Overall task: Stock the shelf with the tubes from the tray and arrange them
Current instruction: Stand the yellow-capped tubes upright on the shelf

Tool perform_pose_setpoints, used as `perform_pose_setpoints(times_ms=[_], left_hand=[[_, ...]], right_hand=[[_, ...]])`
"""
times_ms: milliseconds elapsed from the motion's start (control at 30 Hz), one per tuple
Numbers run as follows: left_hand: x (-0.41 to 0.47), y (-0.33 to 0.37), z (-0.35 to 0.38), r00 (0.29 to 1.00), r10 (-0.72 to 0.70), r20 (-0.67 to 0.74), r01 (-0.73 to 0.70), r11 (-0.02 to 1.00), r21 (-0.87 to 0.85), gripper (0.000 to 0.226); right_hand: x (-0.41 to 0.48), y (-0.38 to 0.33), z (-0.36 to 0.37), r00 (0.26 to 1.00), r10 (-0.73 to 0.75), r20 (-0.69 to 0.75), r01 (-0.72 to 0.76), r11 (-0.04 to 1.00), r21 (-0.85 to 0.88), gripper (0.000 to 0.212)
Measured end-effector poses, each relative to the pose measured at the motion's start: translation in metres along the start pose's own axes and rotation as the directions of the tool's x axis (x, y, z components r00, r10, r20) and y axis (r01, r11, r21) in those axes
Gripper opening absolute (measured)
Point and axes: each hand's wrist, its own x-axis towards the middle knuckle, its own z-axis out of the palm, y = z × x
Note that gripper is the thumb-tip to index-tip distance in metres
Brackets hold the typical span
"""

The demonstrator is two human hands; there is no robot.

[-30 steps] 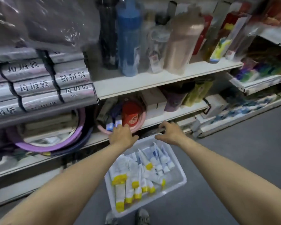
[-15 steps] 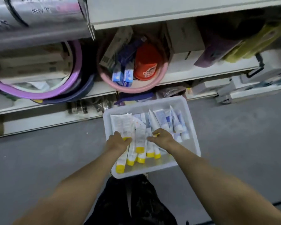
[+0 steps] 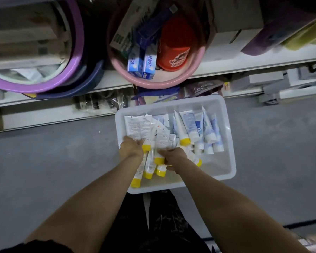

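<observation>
Where the white rectangular plastic tray [image 3: 228, 136] sits on the grey floor [image 3: 44, 161] just before the white shelf [image 3: 226, 67] edge, the left hand [image 3: 131, 148] grips white yellow-capped tubes [image 3: 138, 125] by its left wall. The right hand [image 3: 173, 156] pinches one mid-tray. Bare tray bottom shows at the near right corner.

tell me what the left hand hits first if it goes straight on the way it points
Most likely the white printed tubes right ahead of the left hand, whose fingers seem to touch them; beyond lies the tray's far wall. Depth is unclear.
</observation>
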Motion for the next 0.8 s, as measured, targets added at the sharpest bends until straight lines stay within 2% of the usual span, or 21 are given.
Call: perform_pose_setpoints(times_ms=[133, 233, 300, 433, 533, 633, 800], left_hand=[[0.001, 0.000, -0.003, 0.999, -0.027, -0.026, 0.027, 0.999, -0.019, 0.050], [0.003, 0.000, -0.009, 1.000, -0.020, 0.003, 0.020, 0.999, -0.028, 0.051], [0.003, -0.002, -0.015, 0.999, -0.012, 0.046, 0.014, 0.999, -0.042, 0.051], [-0.006, -0.014, -0.024, 0.982, -0.051, 0.183, 0.086, 0.978, -0.188, 0.057], [-0.018, -0.031, -0.032, 0.962, -0.069, 0.264, 0.177, 0.895, -0.410, 0.058], [-0.037, -0.045, -0.050, 0.946, -0.043, 0.322, 0.237, 0.770, -0.592, 0.027], [-0.054, -0.070, -0.108, 0.967, 0.055, 0.247, 0.158, 0.631, -0.759, 0.037]], right_hand=[[0.004, 0.003, 0.018, 0.999, 0.015, -0.043, -0.010, 0.994, 0.106, 0.035], [0.006, 0.000, 0.028, 0.996, 0.057, -0.063, -0.039, 0.968, 0.248, 0.043], [0.006, -0.004, 0.030, 0.998, 0.059, -0.029, -0.047, 0.943, 0.329, 0.049], [-0.009, -0.012, 0.018, 0.995, 0.062, 0.075, -0.087, 0.917, 0.389, 0.039], [-0.032, -0.012, 0.010, 0.993, 0.041, 0.110, -0.075, 0.944, 0.320, 0.037], [-0.057, -0.012, 0.010, 0.997, -0.015, 0.082, -0.004, 0.974, 0.229, 0.030], [-0.116, -0.028, 0.033, 0.977, -0.146, 0.158, 0.101, 0.959, 0.266, 0.019]])
